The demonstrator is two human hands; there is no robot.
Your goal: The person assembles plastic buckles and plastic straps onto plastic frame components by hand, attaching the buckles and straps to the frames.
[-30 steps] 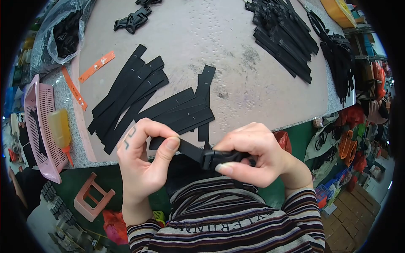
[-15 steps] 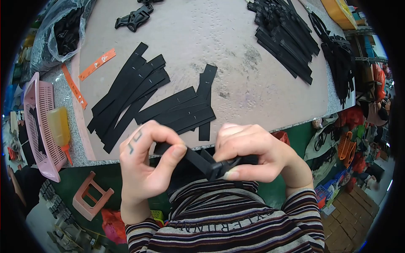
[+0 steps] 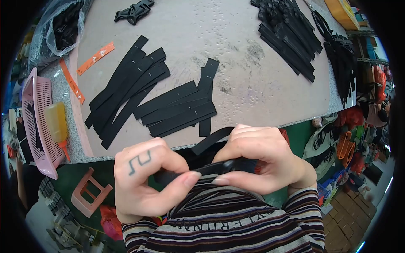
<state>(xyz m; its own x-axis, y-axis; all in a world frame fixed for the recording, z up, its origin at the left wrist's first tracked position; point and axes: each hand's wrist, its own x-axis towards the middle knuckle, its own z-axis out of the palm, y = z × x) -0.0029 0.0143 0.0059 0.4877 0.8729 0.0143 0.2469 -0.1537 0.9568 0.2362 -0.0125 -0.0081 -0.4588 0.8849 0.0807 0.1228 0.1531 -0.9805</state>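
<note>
In front of my body, my left hand (image 3: 152,179) is closed in a pinch, thumb against bent fingers, on a black webbing strap (image 3: 206,170). My right hand (image 3: 263,158) grips a small black plastic buckle (image 3: 228,165) between thumb and forefinger, with the strap running to it. A loose strap end (image 3: 212,141) arches above the buckle toward the table edge. The fingers cover most of the buckle, so how the strap passes through it is hidden. Just beyond my hands lie several flat black webbing strips (image 3: 181,107) on the table.
More strips (image 3: 128,84) lie at left, beside orange tags (image 3: 96,58). Black side-release buckles (image 3: 135,12) lie at the back. Strips with fittings (image 3: 289,38) are heaped at right. A pink basket (image 3: 50,126), a yellow bottle (image 3: 58,122) and a plastic bag (image 3: 40,46) line the left edge.
My left hand has come lower and rotated, its pinch now close to my right thumb. The strap between the hands lies flatter, and a loose end now arches up above the buckle.
</note>
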